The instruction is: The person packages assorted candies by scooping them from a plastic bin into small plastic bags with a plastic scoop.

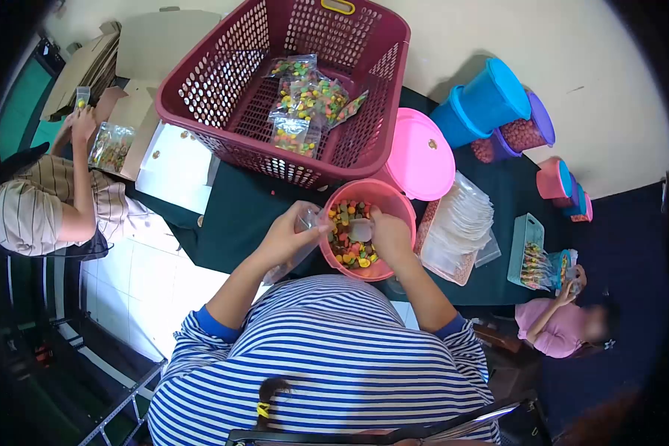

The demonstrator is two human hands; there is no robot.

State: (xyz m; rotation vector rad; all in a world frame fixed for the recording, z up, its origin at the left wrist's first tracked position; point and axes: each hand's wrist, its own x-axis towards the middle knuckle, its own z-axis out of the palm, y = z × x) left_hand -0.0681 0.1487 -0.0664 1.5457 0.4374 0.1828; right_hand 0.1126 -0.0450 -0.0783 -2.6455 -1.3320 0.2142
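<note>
Far to the left of the round tub, a co-worker holds up a small packet beside an open cardboard box. Beyond the tub and partly to its left, a large maroon basket stands on the tabletop, its filled bags piled inside; the high walls probably keep them from sliding off. At the tub's left rim, the left hand grasps a clear bag by its upper part, apparently close to the tub so that the scoop has only a short way to travel. The tub holds the colourful pieces, and over them the right hand grips a translucent scoop, its fingers inside the rim, seemingly for a low, controlled reach. Just beyond the tub's right rim lies a pink lid, and right of the tub a tray carries stacked clear bags, likely set there to be within easy reach. Farther right of the tub stand blue containers, then a pale green basket of small filled packets, near another person.
</note>
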